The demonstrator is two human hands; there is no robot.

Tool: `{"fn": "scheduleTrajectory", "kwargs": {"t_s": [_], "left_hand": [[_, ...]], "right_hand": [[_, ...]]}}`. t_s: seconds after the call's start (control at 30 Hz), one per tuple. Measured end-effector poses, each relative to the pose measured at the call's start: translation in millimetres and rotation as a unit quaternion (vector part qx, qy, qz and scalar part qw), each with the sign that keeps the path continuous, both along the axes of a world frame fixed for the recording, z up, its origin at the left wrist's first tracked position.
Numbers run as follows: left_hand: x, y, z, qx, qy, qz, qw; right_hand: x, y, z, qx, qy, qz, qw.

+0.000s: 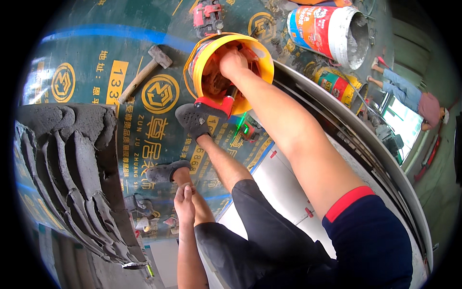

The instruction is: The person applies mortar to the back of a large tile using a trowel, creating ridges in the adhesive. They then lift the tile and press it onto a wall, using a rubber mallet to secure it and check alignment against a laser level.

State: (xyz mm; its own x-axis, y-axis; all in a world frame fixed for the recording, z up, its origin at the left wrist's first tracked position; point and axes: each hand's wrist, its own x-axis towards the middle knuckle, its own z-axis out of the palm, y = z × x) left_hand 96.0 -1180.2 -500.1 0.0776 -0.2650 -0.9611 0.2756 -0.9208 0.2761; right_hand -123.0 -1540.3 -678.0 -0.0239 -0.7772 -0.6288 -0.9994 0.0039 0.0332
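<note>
My right hand [232, 61] reaches into the yellow bucket [262, 62], its fingers hidden among reddish, mucky contents. A red-and-black tool handle [214, 108] leans at the bucket's near rim. My left hand [185, 204] hangs beside my leg with fingers curled together and nothing visible in them. My grey clogs [190, 120] stand on green printed floor covering [115, 144], below the bucket. A hammer [149, 70] with a wooden handle lies left of the bucket. At the left is a slab [72, 183] thickly spread with combed grey mortar.
A red power tool [206, 19] lies behind the bucket. A white pail [327, 36] lies on its side at upper right, near another pail [332, 86]. Stacked large panels [404, 192] curve along the right. A person [423, 106] is beyond them. Small red clamps [305, 212] sit on a pale slab.
</note>
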Motion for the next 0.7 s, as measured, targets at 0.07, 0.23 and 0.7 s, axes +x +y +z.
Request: {"fn": "scheduleTrajectory", "kwargs": {"t_s": [0.07,0.23,0.7], "left_hand": [[2.9,11.0,1.3,0.012,-0.007,-0.008,1.0],[-1.4,10.3,1.4,0.019,-0.013,-0.005,1.0],[-17.6,-24.1,12.9,-0.014,-0.027,0.015,0.999]], "right_hand": [[16.7,-5.4,2.5,0.027,-0.002,0.032,0.999],[-3.9,-10.7,5.1,-0.013,-0.009,-0.028,0.999],[-36.9,1.0,75.4,-0.041,-0.376,-0.427,0.822]]}}
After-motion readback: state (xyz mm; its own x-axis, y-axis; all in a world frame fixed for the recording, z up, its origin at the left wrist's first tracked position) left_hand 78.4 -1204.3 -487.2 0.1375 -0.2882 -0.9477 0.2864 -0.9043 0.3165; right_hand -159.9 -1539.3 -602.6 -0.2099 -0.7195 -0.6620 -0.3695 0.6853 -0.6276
